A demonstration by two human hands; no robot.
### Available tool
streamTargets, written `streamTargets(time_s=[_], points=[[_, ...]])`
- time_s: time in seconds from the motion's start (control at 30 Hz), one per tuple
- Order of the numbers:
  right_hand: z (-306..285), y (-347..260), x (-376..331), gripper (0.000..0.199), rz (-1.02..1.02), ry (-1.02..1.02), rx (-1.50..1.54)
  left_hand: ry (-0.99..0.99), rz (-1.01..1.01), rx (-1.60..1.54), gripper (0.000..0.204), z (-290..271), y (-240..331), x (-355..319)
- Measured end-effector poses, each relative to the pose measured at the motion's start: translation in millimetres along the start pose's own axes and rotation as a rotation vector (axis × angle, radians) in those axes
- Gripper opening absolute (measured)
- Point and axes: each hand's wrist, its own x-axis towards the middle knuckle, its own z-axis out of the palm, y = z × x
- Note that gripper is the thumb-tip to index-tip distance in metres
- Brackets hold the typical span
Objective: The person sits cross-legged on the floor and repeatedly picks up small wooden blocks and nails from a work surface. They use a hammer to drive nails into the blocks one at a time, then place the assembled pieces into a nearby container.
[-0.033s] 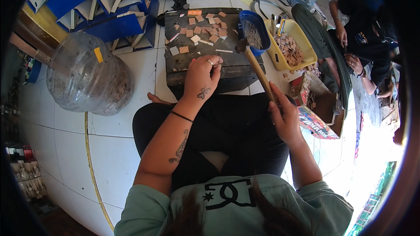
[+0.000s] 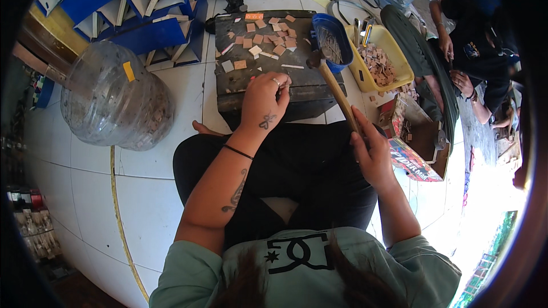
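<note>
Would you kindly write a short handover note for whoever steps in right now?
Left hand: fingertips pinched on a small piece at the near edge of the dark work block.
Right hand: grips the wooden hammer, head raised over the block.
Small tan and orange tiles lie scattered on the block; blue tray of nails and yellow tray of pieces sit right of it.
Strike not yet made.

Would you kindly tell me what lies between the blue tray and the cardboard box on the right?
In the head view, a yellow tray heaped with small tan pieces sits between the blue tray and the cardboard box.
</note>
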Motion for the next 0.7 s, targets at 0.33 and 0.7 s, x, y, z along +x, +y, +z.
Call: streamTargets(time_s=[0.33,0.7], points=[[-8.7,-20.6,3.9,0.048,-0.126,-0.014,-0.056,0.080,0.225,0.264,0.017,4.4,2.7,-0.5],[-17.5,-39.5,-6.0,0.049,-0.123,-0.081,-0.206,0.132,0.285,0.364,0.017,17.0,-3.4,-5.0]])
